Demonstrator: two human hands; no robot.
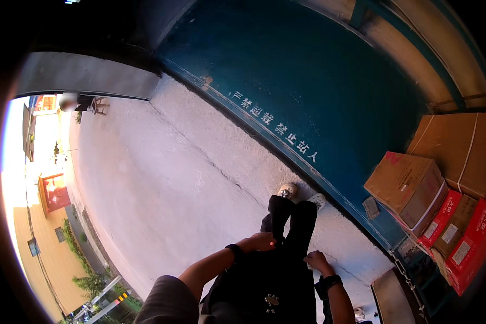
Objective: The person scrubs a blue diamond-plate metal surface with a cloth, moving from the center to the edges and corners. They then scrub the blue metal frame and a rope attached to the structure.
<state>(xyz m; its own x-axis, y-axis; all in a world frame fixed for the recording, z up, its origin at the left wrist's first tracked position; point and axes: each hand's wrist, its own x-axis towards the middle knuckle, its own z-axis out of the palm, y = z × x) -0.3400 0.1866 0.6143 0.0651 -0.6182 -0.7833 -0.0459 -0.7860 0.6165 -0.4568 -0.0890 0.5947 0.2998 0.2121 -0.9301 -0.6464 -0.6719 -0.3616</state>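
My left hand [262, 242] hangs in front of my dark trousers [301, 224], its fingers curled in and nothing visible in them. Lower and to the right, beside my hip, my right hand [318, 261] is curled too. A small pale spot shows at its fingertips, too small to name. Dark bands circle both wrists. A black apron-like garment [259, 289] with a pale print covers my front. My light shoes [288, 190] stand on the pale concrete floor [162, 178], close to the edge of a blue-green platform [286, 70].
Brown cartons [407, 181] and red boxes [472, 243] are stacked on the platform at the right. A chain [407, 278] hangs by its near corner. Far left, a person [76, 102] is near a wooden stool [99, 106], beside a bright opening to the outdoors.
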